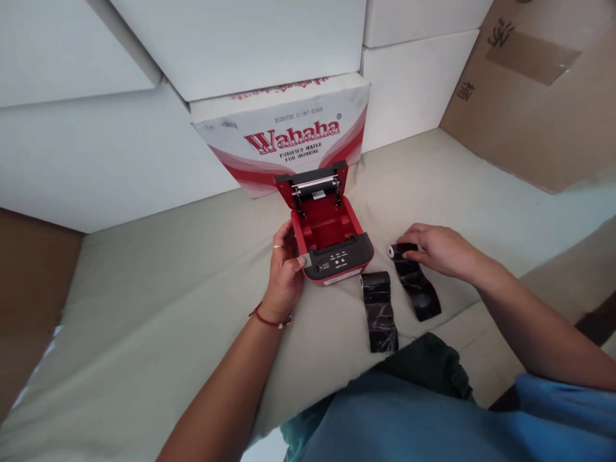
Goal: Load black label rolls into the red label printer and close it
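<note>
A red and black label printer (332, 247) sits on the cloth-covered surface with its lid (312, 186) raised and its red inner bay exposed. My left hand (285, 273) grips the printer's left side, the thumb on the grey tab at its front corner. To the right, my right hand (428, 247) has its fingers closed around the small rolled end of a black ribbon roll (416, 285), whose loose tail lies on the cloth. Another black ribbon roll (378, 314) rests between that one and the printer, partly unrolled towards me.
Behind the printer stands a Wahaha water carton (293, 138), with large white boxes (274, 45) stacked behind and beside it. A brown cardboard box (534, 96) is at the back right. Brown board (33, 301) borders the left. Pale green cloth (168, 308) covers the surface.
</note>
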The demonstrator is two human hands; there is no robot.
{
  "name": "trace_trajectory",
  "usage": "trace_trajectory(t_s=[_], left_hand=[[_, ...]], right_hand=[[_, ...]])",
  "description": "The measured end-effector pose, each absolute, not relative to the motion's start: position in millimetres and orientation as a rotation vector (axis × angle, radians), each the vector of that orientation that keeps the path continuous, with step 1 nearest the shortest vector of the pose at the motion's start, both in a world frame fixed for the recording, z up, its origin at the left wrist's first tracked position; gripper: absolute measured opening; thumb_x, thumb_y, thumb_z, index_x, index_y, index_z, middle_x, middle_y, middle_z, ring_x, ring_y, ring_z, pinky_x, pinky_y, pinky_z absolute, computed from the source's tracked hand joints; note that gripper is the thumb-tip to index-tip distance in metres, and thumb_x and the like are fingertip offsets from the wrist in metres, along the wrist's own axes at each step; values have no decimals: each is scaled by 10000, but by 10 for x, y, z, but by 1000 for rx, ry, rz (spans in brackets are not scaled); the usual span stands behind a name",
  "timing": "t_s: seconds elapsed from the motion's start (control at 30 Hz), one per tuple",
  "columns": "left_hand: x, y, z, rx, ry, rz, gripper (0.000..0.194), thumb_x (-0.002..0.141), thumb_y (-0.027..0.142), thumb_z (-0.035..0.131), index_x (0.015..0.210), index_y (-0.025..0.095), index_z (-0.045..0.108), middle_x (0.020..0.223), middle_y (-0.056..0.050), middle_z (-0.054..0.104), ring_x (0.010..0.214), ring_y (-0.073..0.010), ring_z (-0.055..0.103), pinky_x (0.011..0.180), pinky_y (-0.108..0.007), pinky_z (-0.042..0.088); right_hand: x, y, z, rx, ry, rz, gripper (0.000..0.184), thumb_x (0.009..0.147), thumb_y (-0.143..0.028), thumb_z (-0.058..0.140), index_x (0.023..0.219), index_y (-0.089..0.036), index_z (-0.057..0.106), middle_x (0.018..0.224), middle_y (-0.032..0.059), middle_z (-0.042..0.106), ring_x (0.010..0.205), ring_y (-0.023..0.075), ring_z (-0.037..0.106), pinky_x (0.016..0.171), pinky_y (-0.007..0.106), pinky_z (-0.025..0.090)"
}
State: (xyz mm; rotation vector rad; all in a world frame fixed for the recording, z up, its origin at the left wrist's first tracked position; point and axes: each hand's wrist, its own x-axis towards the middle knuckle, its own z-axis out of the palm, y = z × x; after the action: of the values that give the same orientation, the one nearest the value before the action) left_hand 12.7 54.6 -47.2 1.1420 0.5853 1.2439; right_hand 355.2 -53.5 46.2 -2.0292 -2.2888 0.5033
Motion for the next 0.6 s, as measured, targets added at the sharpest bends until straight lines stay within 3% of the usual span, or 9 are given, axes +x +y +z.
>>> trace_trajectory(t_s=[0.13, 0.2, 0.33, 0.4, 0.5, 0.6], left_hand=[[123, 529, -493, 1155, 593, 1234, 837, 803, 607, 934, 1549, 376, 631, 1682, -63, 610, 1566, -344, 578, 1301, -501, 494], [123, 521, -489, 1145, 589, 1228, 829, 805, 589, 926, 1550, 374, 636, 1682, -61, 613, 1573, -333, 570, 1295, -485, 496], [134, 516, -470, 1139, 591, 1235, 827, 800, 565, 918, 1550, 352, 641, 1667, -73, 633, 1561, -343, 581, 1285, -494, 501], [141, 524, -476, 1143, 586, 1242, 837, 793, 575, 919, 1547, 344, 638, 1646, -81, 646, 1538, -352, 598, 1263, -503, 515], [144, 540, -505, 1166, 576, 1231, 856, 793, 593, 915, 1557, 349, 616, 1653, -78, 634, 1549, -354, 585, 1272, -510, 501], [139, 546, -529, 1189, 569, 1214, 861, 817, 594, 897, 1583, 361, 579, 1681, -75, 608, 1578, -354, 558, 1290, -517, 484]], right_hand=[[3430, -538, 431, -2154, -2359, 433, 365, 1068, -357, 638, 1371, -275, 824, 1366, 110, 817, 1051, 285, 818, 775, 356, 573], [3452, -533, 501, -2186, -2348, 492, 330, 1045, -346, 667, 1310, -253, 841, 1283, 119, 829, 1017, 303, 825, 770, 376, 585], [3616, -543, 1015, -1763, -2288, 818, 309, 1041, -429, 737, 1269, -271, 872, 1140, 123, 839, 940, 264, 812, 789, 373, 631], [3640, -515, 1375, -1523, -2261, 967, 346, 1045, -537, 769, 1273, -311, 895, 1090, 135, 833, 830, 214, 779, 647, 328, 583], [3433, -359, 1731, -1397, -2319, 1135, 373, 1021, -630, 784, 1253, -367, 911, 855, 47, 791, 661, 151, 680, 566, 325, 492], [2960, -109, 1708, -1460, -2313, 1025, 337, 1026, -524, 770, 1295, -358, 887, 788, -28, 772, 637, 150, 653, 590, 310, 487]])
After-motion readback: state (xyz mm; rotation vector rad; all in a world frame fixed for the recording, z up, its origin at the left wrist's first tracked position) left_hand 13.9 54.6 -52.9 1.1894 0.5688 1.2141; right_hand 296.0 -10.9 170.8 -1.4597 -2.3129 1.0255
